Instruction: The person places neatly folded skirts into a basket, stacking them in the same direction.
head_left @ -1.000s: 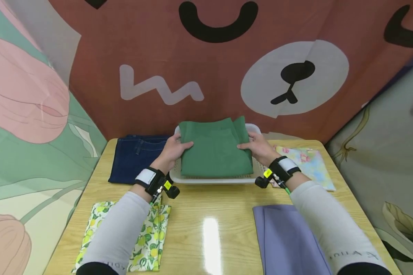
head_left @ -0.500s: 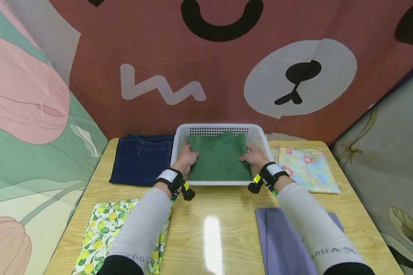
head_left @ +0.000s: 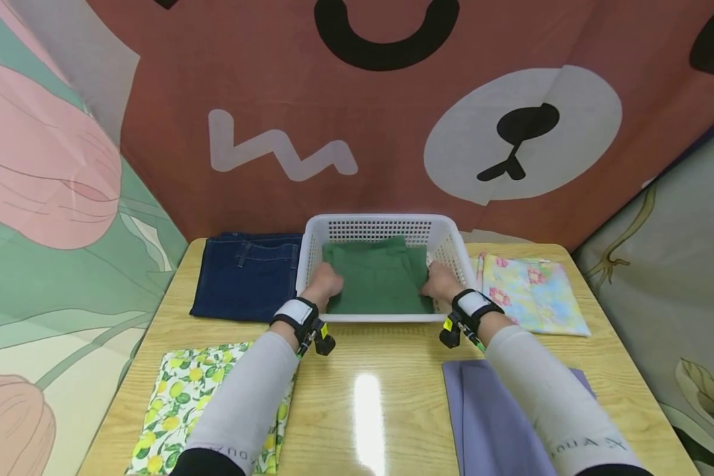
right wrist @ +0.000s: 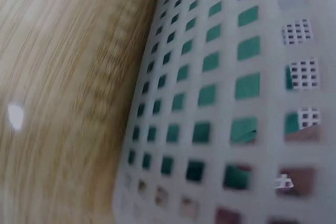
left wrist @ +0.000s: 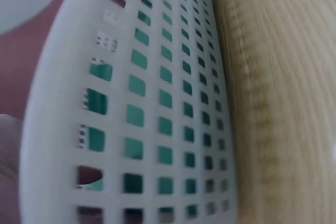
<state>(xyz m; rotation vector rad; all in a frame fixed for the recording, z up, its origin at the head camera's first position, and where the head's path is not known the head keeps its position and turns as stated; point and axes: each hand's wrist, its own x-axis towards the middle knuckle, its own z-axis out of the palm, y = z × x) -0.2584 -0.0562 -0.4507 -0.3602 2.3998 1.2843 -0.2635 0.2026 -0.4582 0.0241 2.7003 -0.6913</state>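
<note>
A folded green cloth [head_left: 377, 277] lies inside a white perforated plastic basket [head_left: 376, 318] at the back middle of the table. My left hand [head_left: 324, 283] reaches over the front rim and grips the cloth's left edge. On the opposite side my right hand [head_left: 442, 283] holds the right edge, its thumb near the front corner. The fingertips of both hands are hidden between cloth and basket walls. Through the basket's holes, green fabric [left wrist: 134, 115] shows in the left wrist view, and the right wrist view also shows green cloth [right wrist: 247, 86].
Folded dark blue jeans [head_left: 244, 277] lie left of the basket, a pastel floral cloth [head_left: 535, 294] right of it. A lemon-print cloth [head_left: 178, 396] and a purple cloth [head_left: 482, 416] lie nearer, partly under my forearms. Printed curtains [head_left: 262, 198] hang behind the wooden table [head_left: 333, 370].
The green cloth has gone down from above the basket to inside it, with both hands lowering alongside. In the last half second the cloth has settled slightly lower and the right hand has shifted outward.
</note>
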